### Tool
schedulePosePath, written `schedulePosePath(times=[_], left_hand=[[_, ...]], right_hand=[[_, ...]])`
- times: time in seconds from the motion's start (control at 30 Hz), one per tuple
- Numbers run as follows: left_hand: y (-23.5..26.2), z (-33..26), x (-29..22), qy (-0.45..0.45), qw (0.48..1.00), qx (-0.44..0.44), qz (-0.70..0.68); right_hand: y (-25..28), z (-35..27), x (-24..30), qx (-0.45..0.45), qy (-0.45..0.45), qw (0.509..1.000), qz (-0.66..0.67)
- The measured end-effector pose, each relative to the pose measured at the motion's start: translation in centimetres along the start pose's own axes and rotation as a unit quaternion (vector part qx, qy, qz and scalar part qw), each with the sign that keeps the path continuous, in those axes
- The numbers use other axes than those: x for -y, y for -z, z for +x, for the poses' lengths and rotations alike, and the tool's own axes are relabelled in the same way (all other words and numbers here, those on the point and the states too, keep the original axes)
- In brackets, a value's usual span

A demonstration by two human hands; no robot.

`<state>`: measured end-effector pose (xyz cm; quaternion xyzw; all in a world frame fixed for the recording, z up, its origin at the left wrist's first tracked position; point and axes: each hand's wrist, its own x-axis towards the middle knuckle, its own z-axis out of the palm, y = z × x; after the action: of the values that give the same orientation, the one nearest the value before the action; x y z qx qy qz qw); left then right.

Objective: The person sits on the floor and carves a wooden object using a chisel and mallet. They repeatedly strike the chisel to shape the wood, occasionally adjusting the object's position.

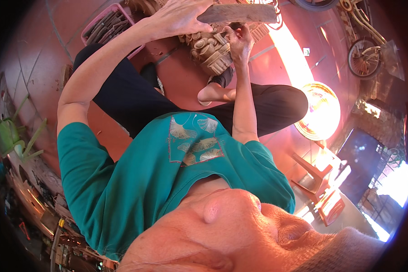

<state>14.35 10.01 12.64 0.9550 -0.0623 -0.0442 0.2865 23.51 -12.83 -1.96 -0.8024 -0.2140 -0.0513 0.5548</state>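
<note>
1. Head view looks down over a teal shirt (167, 181) to two bare arms reaching toward a carved wooden block (211, 52) on the reddish floor (186, 90).
2. Left hand (181, 18) is closed around one end of a flat wooden mallet (238, 13), fingers wrapped over its top edge; the mallet lies roughly level and extends toward the right hand.
3. Right hand (240, 43) is curled tight around a thin tool, likely a chisel, whose shaft is mostly hidden in the fist; its tip seems to meet the top of the carved wooden block, just below the mallet.
4. The carved wooden block sits directly beneath both hands, between them and the person's bare foot (213, 93), and it shows raised scroll shapes.
5. Crossed legs in dark trousers (122, 99) lie nearer the body than the hands.
6. Beyond the left hand, on its outer side, a pink basket (118, 9) holds dark sticks or tools.
7. Well apart from the right hand, on its outer side, stand a bicycle wheel (363, 59) and a round golden tray (322, 111).
</note>
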Motion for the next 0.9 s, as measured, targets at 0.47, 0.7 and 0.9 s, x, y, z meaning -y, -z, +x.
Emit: schedulePosePath(times=[0.47,0.7,0.9], left_hand=[[-3.5,1.1,2.6,-0.009,0.999,-0.033,0.038],[-1.7,0.2,0.2,-0.085,0.976,-0.19,-0.063],[-3.8,1.1,3.3,-0.043,0.998,-0.049,0.011]], right_hand=[[0.0,1.6,0.6,0.045,0.049,0.993,-0.092],[-0.3,1.2,0.8,0.026,0.05,0.995,-0.082],[-0.1,0.4,0.0,0.004,0.036,0.996,-0.078]])
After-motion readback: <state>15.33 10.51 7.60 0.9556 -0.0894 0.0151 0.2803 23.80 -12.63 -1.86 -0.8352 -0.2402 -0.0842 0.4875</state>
